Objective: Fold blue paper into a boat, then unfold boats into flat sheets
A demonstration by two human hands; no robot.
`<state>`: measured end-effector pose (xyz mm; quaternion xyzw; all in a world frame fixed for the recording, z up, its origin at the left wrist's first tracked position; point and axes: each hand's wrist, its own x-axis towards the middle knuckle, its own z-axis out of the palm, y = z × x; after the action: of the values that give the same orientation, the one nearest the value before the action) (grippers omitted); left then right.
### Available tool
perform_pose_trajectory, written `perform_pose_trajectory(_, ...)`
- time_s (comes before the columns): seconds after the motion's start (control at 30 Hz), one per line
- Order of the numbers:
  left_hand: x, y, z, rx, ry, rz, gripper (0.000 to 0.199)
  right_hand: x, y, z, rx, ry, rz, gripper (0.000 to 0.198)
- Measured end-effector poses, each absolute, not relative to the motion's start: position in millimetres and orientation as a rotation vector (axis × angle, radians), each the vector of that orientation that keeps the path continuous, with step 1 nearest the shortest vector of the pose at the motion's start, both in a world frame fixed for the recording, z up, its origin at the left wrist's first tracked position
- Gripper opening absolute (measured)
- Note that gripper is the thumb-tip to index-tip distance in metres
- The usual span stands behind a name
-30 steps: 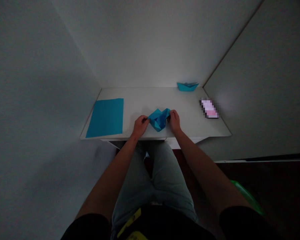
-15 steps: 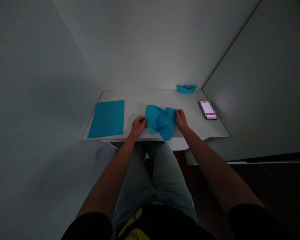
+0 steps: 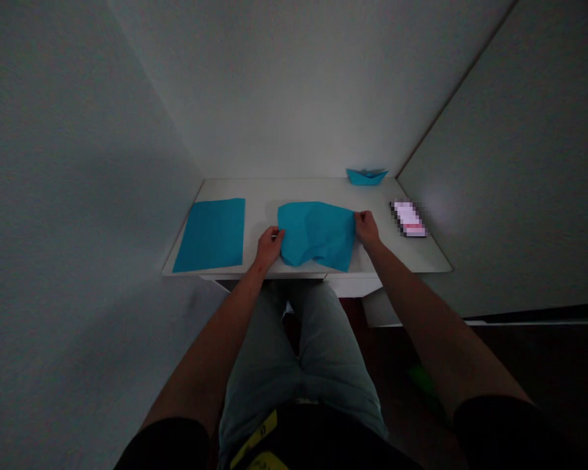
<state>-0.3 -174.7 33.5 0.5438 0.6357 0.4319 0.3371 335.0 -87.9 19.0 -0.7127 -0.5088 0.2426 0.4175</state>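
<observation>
A creased sheet of blue paper (image 3: pixel 316 228) is stretched between my two hands over the front of the white table. My left hand (image 3: pixel 269 245) pinches its left edge. The right edge is gripped by my right hand (image 3: pixel 366 227), fingers closed near the upper corner. The paper bulges and dips in the middle, with an uneven lower edge. Flat on the table to the left of my left hand lies blue paper (image 3: pixel 210 234), smooth and roughly rectangular.
A folded blue paper boat (image 3: pixel 367 177) stands at the back right by the wall. Near the right edge of the white table (image 3: pixel 269 189) lies a phone (image 3: pixel 408 217) with a lit, pixelated screen. Walls close in the table at the left, back and right.
My right hand has moved to the right, away from my left hand. The crumpled paper between them has spread wider and flatter.
</observation>
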Motion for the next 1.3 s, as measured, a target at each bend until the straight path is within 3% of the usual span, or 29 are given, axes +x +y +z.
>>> perform_pose_trajectory(0.23,-20.0,-173.7,56.1,1.646,1.875,0.945,0.014,339.4,-86.6,34.4,-1.825,-1.422,0.429,0.012)
perform_pose_trajectory(0.37,3.7,-186.9,57.1,2.080,2.102,0.760,0.053,304.6,-112.1,37.1,-1.799,-1.684,0.118,0.034)
perform_pose_trajectory(0.6,49.0,-193.2,32.7,2.355,1.826,0.367,0.066,239.4,-170.3,13.1,-1.652,-2.324,0.266,0.063)
perform_pose_trajectory(0.87,27.9,-181.0,32.8,2.253,1.992,0.251,0.086,282.5,-160.5,16.2,-1.721,-2.382,0.234,0.084)
perform_pose_trajectory(1.1,32.0,-176.9,38.9,2.120,2.140,0.227,0.100,307.4,-155.0,16.5,-1.693,-2.446,0.209,0.093)
perform_pose_trajectory(1.3,82.3,-167.4,45.6,2.072,2.153,0.215,0.093,304.1,-156.5,17.0,-1.695,-2.453,0.184,0.092)
